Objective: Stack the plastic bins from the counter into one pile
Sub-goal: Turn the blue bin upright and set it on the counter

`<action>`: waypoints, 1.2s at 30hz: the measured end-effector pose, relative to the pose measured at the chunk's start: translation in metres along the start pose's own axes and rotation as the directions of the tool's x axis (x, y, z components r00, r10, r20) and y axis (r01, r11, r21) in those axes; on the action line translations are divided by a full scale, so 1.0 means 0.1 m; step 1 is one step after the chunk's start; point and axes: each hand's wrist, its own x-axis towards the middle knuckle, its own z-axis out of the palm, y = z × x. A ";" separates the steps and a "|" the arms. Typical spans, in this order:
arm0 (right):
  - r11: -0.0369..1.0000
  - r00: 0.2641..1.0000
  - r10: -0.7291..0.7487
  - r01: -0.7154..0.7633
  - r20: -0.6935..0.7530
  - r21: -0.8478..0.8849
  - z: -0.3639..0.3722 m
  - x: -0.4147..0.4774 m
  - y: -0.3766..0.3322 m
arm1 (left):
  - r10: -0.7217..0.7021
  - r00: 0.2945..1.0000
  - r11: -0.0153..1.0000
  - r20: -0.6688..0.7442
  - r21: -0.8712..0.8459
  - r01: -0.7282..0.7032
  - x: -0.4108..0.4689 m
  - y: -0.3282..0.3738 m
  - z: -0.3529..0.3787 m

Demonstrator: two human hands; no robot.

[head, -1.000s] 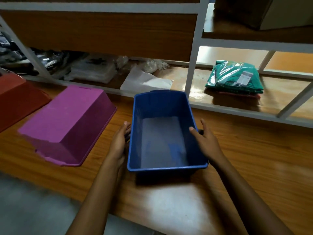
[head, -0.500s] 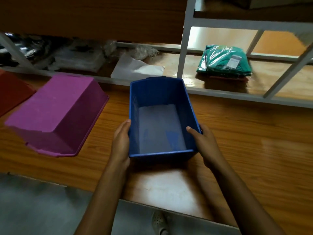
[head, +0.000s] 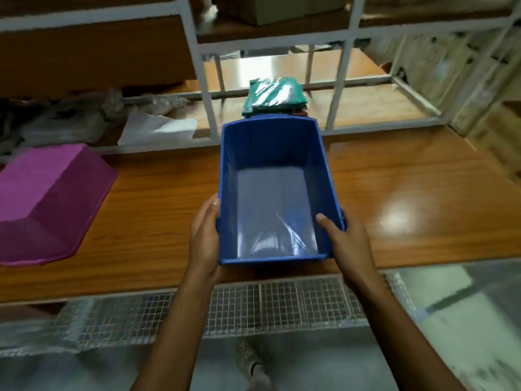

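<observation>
- Blue plastic bin (head: 277,190) is clamped between both hands at its near end, open side up and empty, over the near edge of the wooden counter (head: 394,193).
- Left hand (head: 204,238) presses flat on the outside of the left wall, thumb at the rim; the other fingers are hidden behind the wall.
- Right hand (head: 348,242) wraps the near right corner, thumb hooked inside over the rim, fingers outside.
- Whether the base rests on the counter or is lifted clear, I cannot tell.
- Magenta bin (head: 48,204) lies upside down at the far left, well apart from the blue one.
- Judged step: carrying the blue bin to a partner. Both must face the same way to nest, so one needs turning over first.
- Grip both long walls evenly, keep it level, align the rims, then lower it straight so it seats without jamming.
- Green packaged garments (head: 275,95) sit on the white-framed shelf (head: 208,88) beyond, out of the way.
</observation>
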 end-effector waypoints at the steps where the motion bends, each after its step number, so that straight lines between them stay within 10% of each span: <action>1: 1.000 0.999 -0.016 0.016 -0.033 -0.005 -0.21 -0.12 0.02 | -0.003 1.000 1.000 0.028 0.013 0.003 -0.14 -0.06 0.13; 20: 0.990 0.883 -0.141 0.138 -0.447 -0.039 -2.97 -0.68 0.08 | 0.120 0.909 0.988 0.399 0.038 -0.148 -1.48 -0.27 2.59; 36: 0.987 0.956 -0.117 0.083 -0.269 -0.135 -4.04 1.47 0.04 | 0.048 0.973 0.999 0.227 -0.007 -0.048 -0.42 -0.56 4.45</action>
